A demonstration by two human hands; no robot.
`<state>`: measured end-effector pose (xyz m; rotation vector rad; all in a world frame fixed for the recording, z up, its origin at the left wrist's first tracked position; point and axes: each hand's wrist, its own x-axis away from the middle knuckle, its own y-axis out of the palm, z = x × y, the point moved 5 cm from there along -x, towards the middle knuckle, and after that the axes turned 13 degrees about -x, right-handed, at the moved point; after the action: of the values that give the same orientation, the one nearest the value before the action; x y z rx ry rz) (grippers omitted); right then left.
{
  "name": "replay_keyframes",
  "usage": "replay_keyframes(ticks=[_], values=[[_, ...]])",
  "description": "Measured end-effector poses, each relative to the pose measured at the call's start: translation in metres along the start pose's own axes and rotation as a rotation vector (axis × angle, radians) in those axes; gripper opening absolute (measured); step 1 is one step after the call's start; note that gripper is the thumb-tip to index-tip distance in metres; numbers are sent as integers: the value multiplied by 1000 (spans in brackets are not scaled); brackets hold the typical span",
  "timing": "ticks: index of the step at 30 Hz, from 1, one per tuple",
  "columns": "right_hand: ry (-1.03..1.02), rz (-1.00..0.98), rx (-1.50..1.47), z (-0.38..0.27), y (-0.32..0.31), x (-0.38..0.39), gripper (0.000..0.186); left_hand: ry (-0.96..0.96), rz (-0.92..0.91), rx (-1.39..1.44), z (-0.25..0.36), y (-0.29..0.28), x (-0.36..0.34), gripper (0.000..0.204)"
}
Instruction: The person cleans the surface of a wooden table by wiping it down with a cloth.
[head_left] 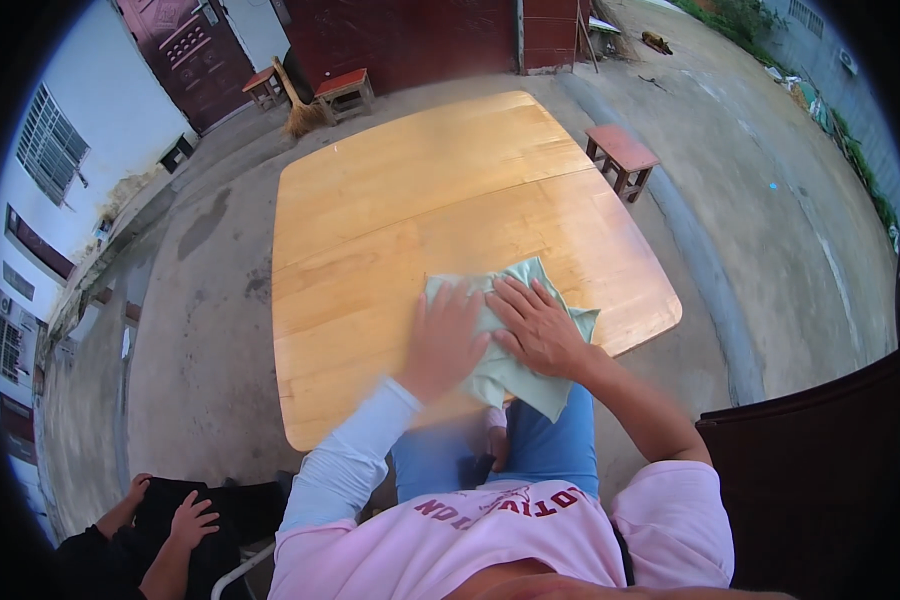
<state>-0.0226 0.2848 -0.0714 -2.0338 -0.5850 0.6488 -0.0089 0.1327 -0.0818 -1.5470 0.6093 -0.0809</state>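
Observation:
A pale green cloth (pixel 515 378) lies spread and creased on the light wooden table (pixel 370 240), near its front edge, with one corner hanging over that edge. My left hand (pixel 445 335), slightly blurred, rests palm down on the cloth's left part, fingers stretched out. Beside it, my right hand (pixel 540 325) presses flat on the cloth's right part, fingers extended. Both hands are open, and neither grips the fabric. The cloth under the palms is hidden.
A red-topped stool (pixel 622 148) stands right of the table. Two more stools, including a red one (pixel 342 82), and a straw broom (pixel 302 115) are beyond its far left. A seated person in black (pixel 195 520) is at lower left. A dark red panel (pixel 820 470) rises at lower right.

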Motion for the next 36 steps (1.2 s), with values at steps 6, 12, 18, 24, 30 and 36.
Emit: replay_keyframes(ticks=[6, 12, 18, 24, 30, 36], values=[[11, -9, -9, -23, 0, 47, 56, 126, -63, 32, 29, -17, 30, 62], [41, -61, -27, 2, -16, 24, 56, 233, -45, 72, 16, -7, -14, 61], [32, 2, 83, 58, -25, -25, 49, 172, 80, -15, -1, 28, -76, 58], [103, 112, 148, 101, -28, -73, 47, 3, -32, -5, -13, 52, -139, 61], [270, 152, 138, 101, -35, -101, 47, -111, 1, -30, -26, 64, -166, 56], [367, 164, 237, 87, -41, -93, 48, -98, 48, -33, -24, 64, -168, 51]])
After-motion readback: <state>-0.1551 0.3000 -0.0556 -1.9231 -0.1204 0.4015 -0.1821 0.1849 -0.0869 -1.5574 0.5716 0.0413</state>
